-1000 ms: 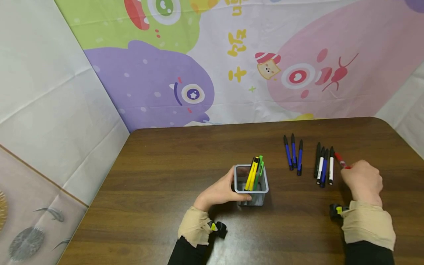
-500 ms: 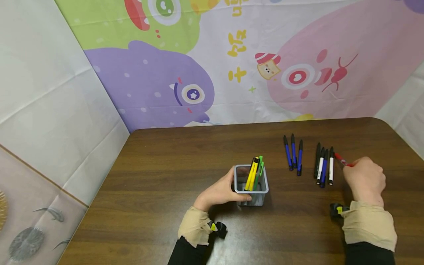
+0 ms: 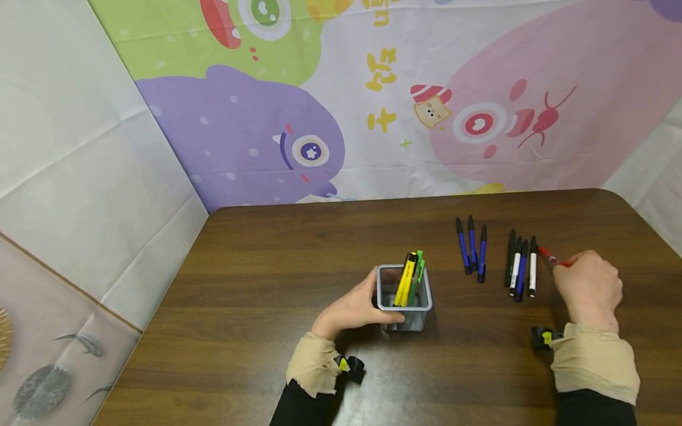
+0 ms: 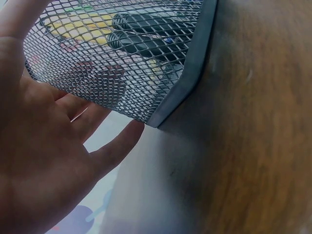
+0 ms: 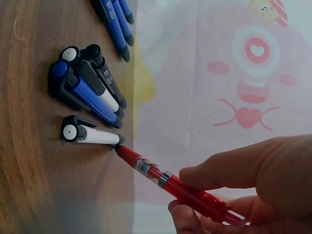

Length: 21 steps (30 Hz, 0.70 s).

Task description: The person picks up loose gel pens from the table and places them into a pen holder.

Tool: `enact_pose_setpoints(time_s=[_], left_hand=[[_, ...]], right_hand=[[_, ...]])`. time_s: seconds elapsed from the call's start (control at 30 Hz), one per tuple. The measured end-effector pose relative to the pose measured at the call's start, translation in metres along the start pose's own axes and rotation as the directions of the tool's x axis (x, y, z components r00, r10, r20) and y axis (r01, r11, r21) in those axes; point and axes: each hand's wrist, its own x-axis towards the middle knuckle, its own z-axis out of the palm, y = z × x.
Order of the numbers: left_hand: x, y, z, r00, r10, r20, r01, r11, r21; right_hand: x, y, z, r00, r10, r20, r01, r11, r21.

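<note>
My left hand grips a square mesh pen holder that stands on the table. Thumb and fingers lie round its sides, as the left wrist view also shows. Two yellow pens and a green pen lean inside it. Off to the right, my right hand pinches a red pen by its rear part between thumb and fingers. The red pen slants, its tip right at the end of a white pen in the right wrist view. Some of the right fingers are hidden in the head view.
Left of the red pen, a black pen, a blue pen and another white pen lie close together. Three more blue pens lie farther back. A printed cloth hangs behind the brown table.
My right hand has shifted slightly to the right and away from me, and more of the red pen shows. My left hand and the pen holder have stayed in place.
</note>
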Motion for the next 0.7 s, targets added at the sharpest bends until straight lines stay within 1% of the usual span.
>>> enact_pose_setpoints(time_s=[0.37,0.7], left_hand=[[-0.0002,-0.0005,-0.0001,1.000,0.007,-0.002,-0.007,1.000,0.000],[0.0000,0.0000,0.0003,1.000,0.013,-0.005,-0.013,1.000,0.005]], right_hand=[[0.0005,0.0007,0.0003,1.000,-0.018,-0.020,0.018,1.000,0.005],[0.0004,-0.0026,0.0010,0.993,-0.036,-0.110,0.040,0.998,0.038]])
